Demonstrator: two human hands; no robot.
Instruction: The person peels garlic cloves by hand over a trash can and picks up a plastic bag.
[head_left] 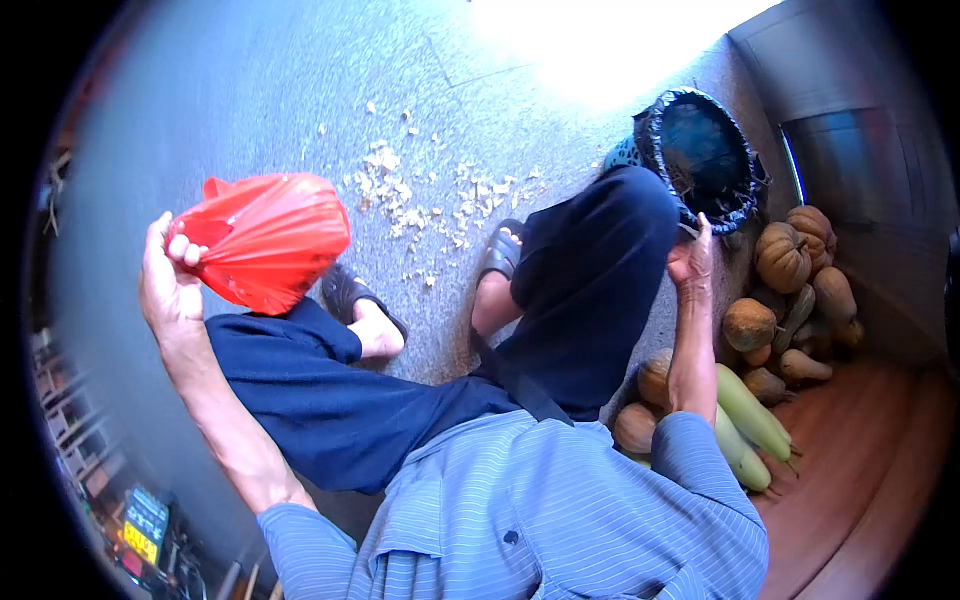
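My left hand [172, 270] is closed round the gathered top of a red plastic bag [280, 235], which bulges out above my left knee. What the bag contains is hidden. On the other side, my right hand [692, 258] grips the near rim of a blue waste bin [622, 155] lined with a black bag [748, 200]. The bin leans towards me, so its dark inside shows; some dry-looking scraps lie in it. Pale peelings [385, 185] are scattered over the floor between my feet and beyond.
To my right, several pumpkins [783, 257] are heaped against the wall. Long pale green gourds [752, 412] lie by my right elbow on a reddish-brown surface [850, 450]. A sign with yellow and blue parts [145, 525] stands at lower left. Bright light falls on the floor ahead.
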